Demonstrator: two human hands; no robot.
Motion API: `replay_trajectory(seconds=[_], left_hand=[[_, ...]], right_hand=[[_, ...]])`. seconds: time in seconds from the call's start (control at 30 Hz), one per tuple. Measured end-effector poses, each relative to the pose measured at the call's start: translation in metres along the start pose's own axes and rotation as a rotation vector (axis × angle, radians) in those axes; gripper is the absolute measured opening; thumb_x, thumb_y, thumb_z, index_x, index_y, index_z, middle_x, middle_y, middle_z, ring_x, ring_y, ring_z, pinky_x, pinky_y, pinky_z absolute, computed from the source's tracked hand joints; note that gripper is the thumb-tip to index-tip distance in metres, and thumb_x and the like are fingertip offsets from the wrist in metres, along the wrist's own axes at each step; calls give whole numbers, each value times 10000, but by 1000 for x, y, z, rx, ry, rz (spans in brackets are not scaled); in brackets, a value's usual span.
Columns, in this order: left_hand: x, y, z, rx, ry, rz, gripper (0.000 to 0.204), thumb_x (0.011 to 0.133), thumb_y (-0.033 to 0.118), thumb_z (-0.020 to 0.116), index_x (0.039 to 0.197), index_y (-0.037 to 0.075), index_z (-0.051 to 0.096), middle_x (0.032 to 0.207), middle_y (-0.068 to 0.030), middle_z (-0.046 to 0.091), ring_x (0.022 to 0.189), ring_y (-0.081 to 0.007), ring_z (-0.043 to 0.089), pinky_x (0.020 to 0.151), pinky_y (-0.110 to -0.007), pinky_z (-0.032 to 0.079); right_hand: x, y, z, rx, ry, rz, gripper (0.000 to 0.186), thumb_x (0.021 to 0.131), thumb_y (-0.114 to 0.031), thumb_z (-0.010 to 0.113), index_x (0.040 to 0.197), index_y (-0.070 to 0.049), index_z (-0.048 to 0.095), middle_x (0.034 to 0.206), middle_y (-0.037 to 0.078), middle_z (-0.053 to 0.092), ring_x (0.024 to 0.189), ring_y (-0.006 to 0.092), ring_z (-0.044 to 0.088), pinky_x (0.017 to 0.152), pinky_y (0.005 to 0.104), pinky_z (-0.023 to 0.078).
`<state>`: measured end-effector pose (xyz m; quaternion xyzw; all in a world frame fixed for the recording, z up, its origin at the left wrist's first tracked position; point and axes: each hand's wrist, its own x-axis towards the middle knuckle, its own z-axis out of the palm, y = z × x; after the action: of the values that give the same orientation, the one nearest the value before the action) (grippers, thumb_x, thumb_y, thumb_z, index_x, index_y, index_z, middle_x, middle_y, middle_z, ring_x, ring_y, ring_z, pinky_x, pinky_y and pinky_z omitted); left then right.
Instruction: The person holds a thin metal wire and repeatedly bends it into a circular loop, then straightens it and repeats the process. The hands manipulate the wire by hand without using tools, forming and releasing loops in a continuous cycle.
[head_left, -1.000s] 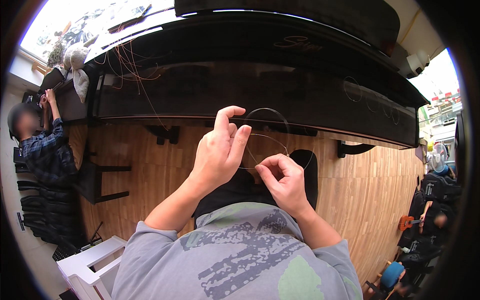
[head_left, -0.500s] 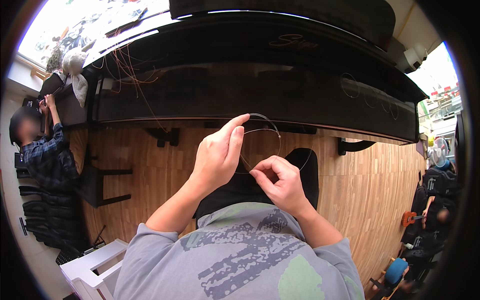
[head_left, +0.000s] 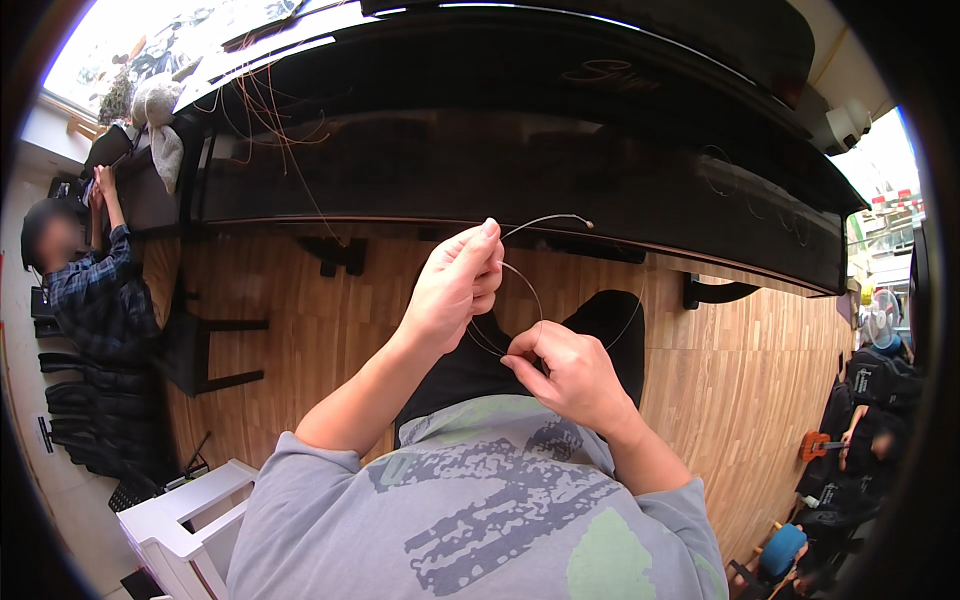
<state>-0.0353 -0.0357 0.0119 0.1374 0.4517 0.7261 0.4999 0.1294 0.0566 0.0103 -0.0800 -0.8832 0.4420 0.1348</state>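
A thin, coiled metal instrument string runs between my two hands above my lap. My left hand pinches it between thumb and fingers, and a short end with a small knob sticks out to the right past the fingertips. Lower and to the right, my right hand is closed on the loops, thumb against the curled fingers. One loop bows out between the hands; another thin stretch curves to the right of my right hand, over my dark-trousered knee.
A glossy black piano spans the far side. Loose copper-coloured strings hang over its left part, with faint wire loops on its right. A person in plaid sits far left by a black bench. White furniture stands near left.
My left fingers have curled into a firmer pinch on the string. Its knobbed end, earlier bent down toward my right hand, now points out to the right. The view has shifted slightly.
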Motion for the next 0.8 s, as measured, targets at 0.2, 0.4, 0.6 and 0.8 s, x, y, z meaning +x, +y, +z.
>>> replay_trajectory(seconds=[0.2,0.4,0.6,0.8], left_hand=[[10,3,-3,-280,66,50,363,1016,387,437,748,143,442,683,44,404,620,-86,400,551,-238,355],[15,22,-21,-433,61,125,360,1034,393,364,772,150,411,613,54,294,510,-61,301,425,-203,314],[9,35,-25,-476,5,141,365,1036,398,352,767,156,400,632,52,254,522,-64,262,402,-193,251],[10,25,-17,-416,32,146,362,1045,381,323,774,153,401,626,49,264,513,-64,259,390,-194,266]], right_hand=[[-3,-7,-5,4,-29,92,106,796,-97,713,796,-41,623,725,65,607,570,207,608,499,302,470],[-10,-26,-34,-141,32,99,93,800,-116,713,781,-58,643,674,50,607,543,194,585,487,284,450],[-17,-53,-61,-343,110,-62,87,772,-88,720,799,-64,640,638,36,554,545,189,548,500,301,414],[5,-18,-44,-282,42,-147,108,814,-113,688,767,-61,606,662,47,555,566,219,529,532,318,394]])
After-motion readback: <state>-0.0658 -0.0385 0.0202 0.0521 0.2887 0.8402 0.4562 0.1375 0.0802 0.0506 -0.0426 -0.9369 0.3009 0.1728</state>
